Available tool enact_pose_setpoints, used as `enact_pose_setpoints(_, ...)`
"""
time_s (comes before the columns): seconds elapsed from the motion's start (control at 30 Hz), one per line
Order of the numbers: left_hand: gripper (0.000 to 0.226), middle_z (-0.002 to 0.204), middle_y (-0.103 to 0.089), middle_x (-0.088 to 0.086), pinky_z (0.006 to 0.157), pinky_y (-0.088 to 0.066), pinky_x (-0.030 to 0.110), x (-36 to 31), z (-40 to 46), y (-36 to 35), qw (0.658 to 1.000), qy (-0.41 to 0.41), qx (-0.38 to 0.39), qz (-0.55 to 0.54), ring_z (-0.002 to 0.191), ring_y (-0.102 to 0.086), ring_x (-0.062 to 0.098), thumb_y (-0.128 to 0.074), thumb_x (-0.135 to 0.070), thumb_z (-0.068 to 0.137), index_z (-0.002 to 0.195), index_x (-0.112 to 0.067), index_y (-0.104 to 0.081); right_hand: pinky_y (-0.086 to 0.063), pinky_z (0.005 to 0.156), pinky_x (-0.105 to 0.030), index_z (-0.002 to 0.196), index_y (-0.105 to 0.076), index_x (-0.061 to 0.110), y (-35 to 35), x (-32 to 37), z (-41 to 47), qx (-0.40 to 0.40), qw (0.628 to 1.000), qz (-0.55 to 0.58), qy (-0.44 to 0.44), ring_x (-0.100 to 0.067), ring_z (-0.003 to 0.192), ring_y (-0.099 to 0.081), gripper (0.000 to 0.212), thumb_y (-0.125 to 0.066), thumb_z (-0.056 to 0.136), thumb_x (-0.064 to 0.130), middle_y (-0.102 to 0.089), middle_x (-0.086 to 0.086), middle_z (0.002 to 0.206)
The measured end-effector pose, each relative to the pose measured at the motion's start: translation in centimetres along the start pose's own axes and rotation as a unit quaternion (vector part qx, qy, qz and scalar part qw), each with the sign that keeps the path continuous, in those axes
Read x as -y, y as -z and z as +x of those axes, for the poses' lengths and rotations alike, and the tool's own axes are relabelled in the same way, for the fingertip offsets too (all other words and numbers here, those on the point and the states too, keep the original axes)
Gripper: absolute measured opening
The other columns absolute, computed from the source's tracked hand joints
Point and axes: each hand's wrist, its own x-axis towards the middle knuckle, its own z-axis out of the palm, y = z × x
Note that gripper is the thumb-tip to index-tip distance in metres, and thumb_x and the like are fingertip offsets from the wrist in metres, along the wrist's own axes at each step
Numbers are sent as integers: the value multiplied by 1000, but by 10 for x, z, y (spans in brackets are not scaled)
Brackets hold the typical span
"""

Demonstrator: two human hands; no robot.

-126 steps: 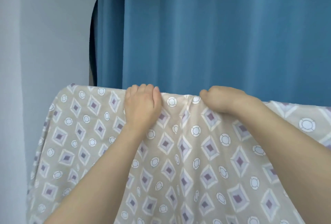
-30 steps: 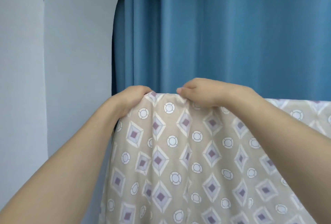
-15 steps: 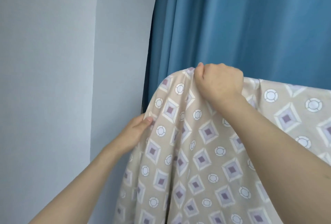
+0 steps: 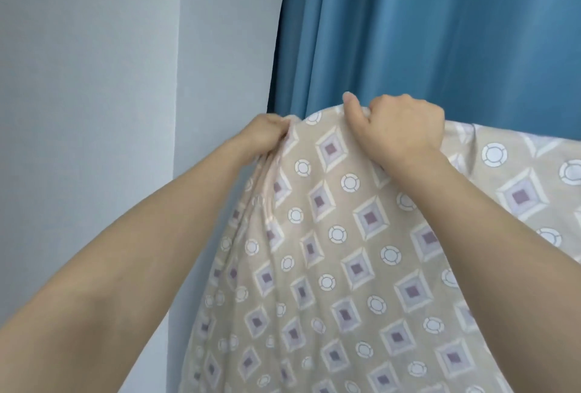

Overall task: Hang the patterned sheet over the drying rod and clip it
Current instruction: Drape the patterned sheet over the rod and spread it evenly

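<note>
**Sheet on rod, end being set, no clip in view**

Item: sheet, beige, printed with diamonds and rings. I log it as draped over the top line where the rod should run; the rod itself is hidden under the cloth, so I judge its place only from the fold. The cloth hangs down from that fold toward 6 o'clock and runs on out of view at 3 o'clock.

Progress: hanging looks mostly done. The end at 9 o'clock is bunched into pleats, not spread flat. Clipping is not yet done as far as I see: no clip shows anywhere. Left to do, in my judgement: smooth that end, then clip it.

Left hand: at the sheet's 9 o'clock end, fingers curled round the gathered edge, gripping it. The pleats fall straight down from this grip.

Right hand: at 12 o'clock on the fold, near the left hand. Its fingers curl over the top of the cloth, the thumb raised beside them; the sheet sits under the palm and inside the curl.

Behind: blue curtain at 12 to 3 o'clock; grey wall at 9 o'clock.
</note>
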Motion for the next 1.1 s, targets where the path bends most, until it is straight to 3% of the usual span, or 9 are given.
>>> enact_pose_setpoints(0.1, 36, 88, -75, 2, 74, -50, 30, 41, -19, -11, 969, 129, 207, -38, 81, -69, 26, -42, -37, 97, 95, -13, -69, -25, 51, -27, 63, -50, 18, 2, -8, -1, 21, 999, -25, 19, -23, 55, -44, 73, -18, 84, 80, -49, -2, 60)
enact_pose_setpoints(0.2, 47, 117, -70, 10, 95, -48, 43, 77, -33, -19, 932, 214, 247, -158, 109, -66, 31, -38, -44, 96, 108, -15, -72, -24, 51, -29, 76, -49, 17, 1, -14, 2, 33, 998, -35, 48, -27, 64, -48, 71, -17, 85, 80, -44, 0, 62)
enact_pose_setpoints(0.43, 30, 109, -70, 14, 82, -57, 37, 75, -43, -22, 939, 206, 228, -155, 92, -68, 28, -45, -23, 96, 103, -7, -69, -29, 60, -32, 97, -56, 22, 7, -14, 10, 85, 992, 12, 94, -26, 78, -47, 52, -17, 100, 57, -59, -3, 83)
enact_pose_setpoints(0.57, 24, 93, -74, 9, 76, -57, 36, 72, -43, -7, 979, 116, 73, -153, 81, -70, 24, -49, -16, 95, 96, -2, -68, -35, 79, -38, 117, -56, 10, 13, 5, 13, 92, 988, 53, 116, -32, 105, -49, 41, -27, 100, 34, -51, -11, 118)
enact_pose_setpoints(0.67, 21, 65, -64, 0, 47, -47, 18, 70, -57, -1, 981, 52, -40, -180, 55, -59, 13, -47, -16, 98, 82, -9, -57, -33, 93, -42, 133, -47, 12, 8, 43, 9, 46, 982, 61, 174, -33, 111, -49, 48, -31, 96, 37, -53, -12, 123)
enact_pose_setpoints(0.8, 17, 76, -59, 8, 62, -45, 26, 88, -89, 8, 982, 41, 18, -182, 71, -57, 19, -56, -27, 90, 85, -11, -58, -25, 100, -45, 109, -64, 14, -20, 81, -4, -2, 970, -39, 238, -29, 105, -47, 51, -28, 98, 48, -59, -8, 109)
enact_pose_setpoints(0.93, 14, 72, -70, 8, 64, -53, 26, 124, -123, 25, 930, 203, 221, -212, 66, -67, 23, -60, -15, 67, 68, -13, -74, -18, 104, -50, 83, -69, 11, -55, 95, -24, -59, 957, -84, 271, -32, 94, -49, 33, -44, 94, 28, -54, -9, 87)
enact_pose_setpoints(1.03, 33, 107, -74, 3, 99, -49, 35, 150, -135, 18, 916, 217, 329, -74, 102, -69, 20, -68, -14, 71, 104, -14, -74, -19, 111, -54, 67, -65, 7, -79, 106, -41, -104, 942, -83, 309, -34, 85, -55, 24, -53, 84, 17, -53, -12, 73)
enact_pose_setpoints(1.1, 38, 115, -72, 2, 105, -44, 36, 161, -141, 10, 911, 205, 357, -41, 111, -65, 19, -70, -15, 76, 113, -14, -70, -24, 111, -54, 61, -62, 7, -91, 109, -54, -113, 928, -56, 350, -33, 75, -54, 25, -52, 82, 15, -46, -10, 63)
